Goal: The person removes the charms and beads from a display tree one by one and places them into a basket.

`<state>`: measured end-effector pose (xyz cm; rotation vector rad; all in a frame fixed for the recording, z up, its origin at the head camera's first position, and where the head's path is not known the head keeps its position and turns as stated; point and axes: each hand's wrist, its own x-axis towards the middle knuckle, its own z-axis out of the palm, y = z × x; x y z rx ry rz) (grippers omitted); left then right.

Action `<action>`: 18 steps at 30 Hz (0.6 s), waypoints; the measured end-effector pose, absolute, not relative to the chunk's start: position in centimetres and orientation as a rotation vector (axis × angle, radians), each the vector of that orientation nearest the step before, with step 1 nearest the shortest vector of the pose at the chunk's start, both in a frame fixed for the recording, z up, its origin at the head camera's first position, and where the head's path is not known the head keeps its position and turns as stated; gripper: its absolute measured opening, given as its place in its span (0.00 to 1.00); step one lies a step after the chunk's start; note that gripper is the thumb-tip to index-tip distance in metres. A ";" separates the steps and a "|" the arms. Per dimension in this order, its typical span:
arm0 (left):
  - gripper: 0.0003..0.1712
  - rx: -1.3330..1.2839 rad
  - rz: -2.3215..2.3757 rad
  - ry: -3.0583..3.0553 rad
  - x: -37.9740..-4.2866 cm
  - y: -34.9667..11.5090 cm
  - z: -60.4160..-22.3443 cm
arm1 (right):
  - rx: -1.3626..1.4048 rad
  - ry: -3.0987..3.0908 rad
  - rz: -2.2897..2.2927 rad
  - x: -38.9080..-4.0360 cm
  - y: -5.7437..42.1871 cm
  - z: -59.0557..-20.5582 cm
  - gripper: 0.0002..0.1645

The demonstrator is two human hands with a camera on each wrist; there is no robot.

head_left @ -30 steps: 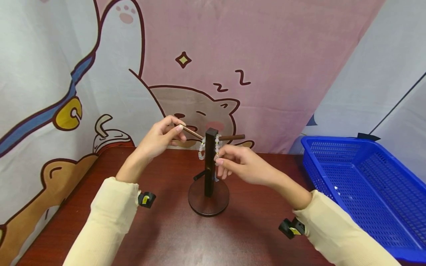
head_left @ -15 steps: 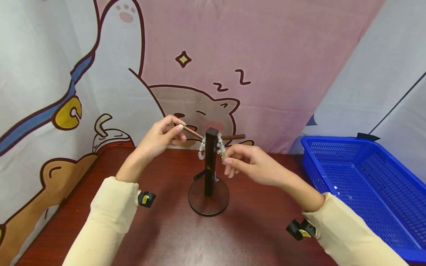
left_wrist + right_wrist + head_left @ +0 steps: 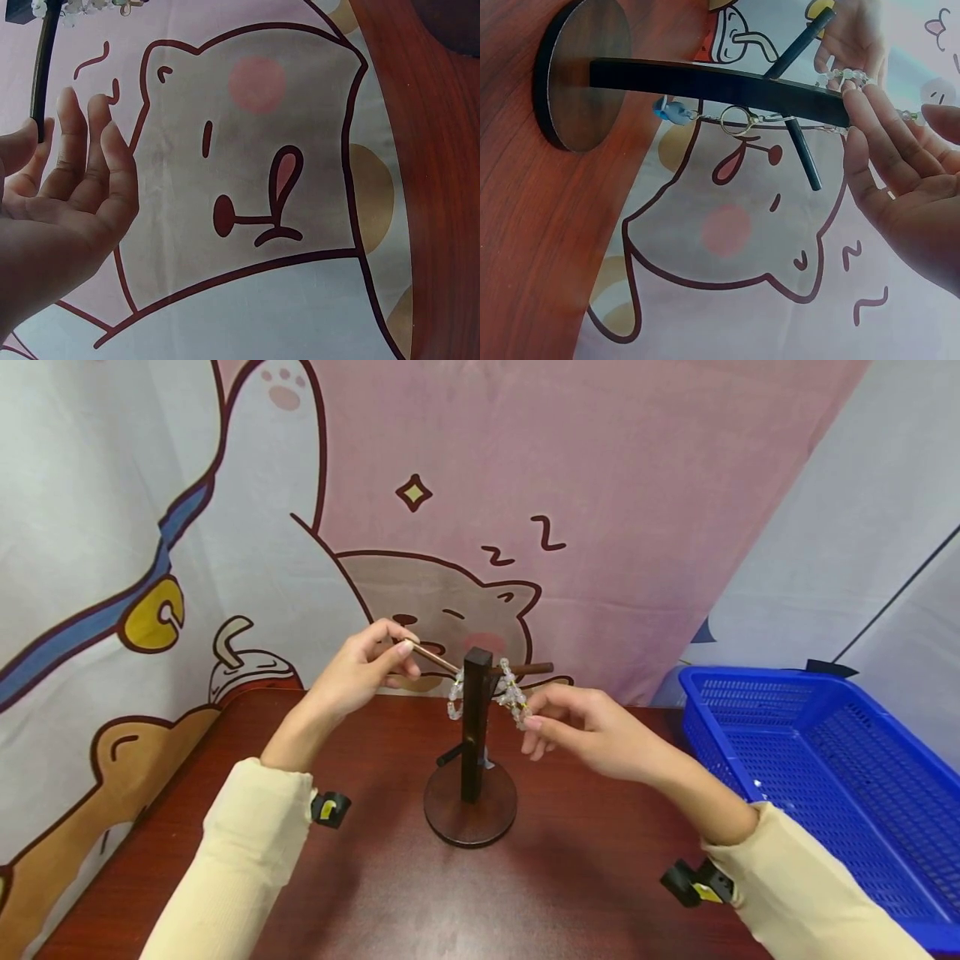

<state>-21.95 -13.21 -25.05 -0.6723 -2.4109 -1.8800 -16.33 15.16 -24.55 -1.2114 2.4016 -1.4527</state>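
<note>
A dark wooden stand with a round base stands upright on the table. My left hand pinches the end of its left peg. Close to the post, a clear beaded bracelet hangs on that peg. On the other side, my right hand pinches the lower end of a second clear beaded bracelet, whose upper part is at the right peg. In the right wrist view a keychain with a blue charm hangs along the post; the right fingertips partly cover the beads.
A blue plastic basket stands at the right of the reddish-brown table. A short dark peg sticks out low on the post. Behind the table hangs a printed cloth with cartoon animals.
My right hand has drawn the bracelet rightward, away from the post and along the right peg. The left hand stays at the end of the left peg.
</note>
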 end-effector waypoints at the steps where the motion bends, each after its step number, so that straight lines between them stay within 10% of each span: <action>1: 0.13 -0.673 -1.878 -2.412 -22.0 -13.2 -25.0 | -1.215 2.400 -1.456 -16.3 15.2 -24.5 0.03; 18: 0.11 -0.668 -1.839 -2.442 -22.0 -13.2 -25.1 | -1.233 2.433 -1.449 -15.9 16.4 -24.0 0.03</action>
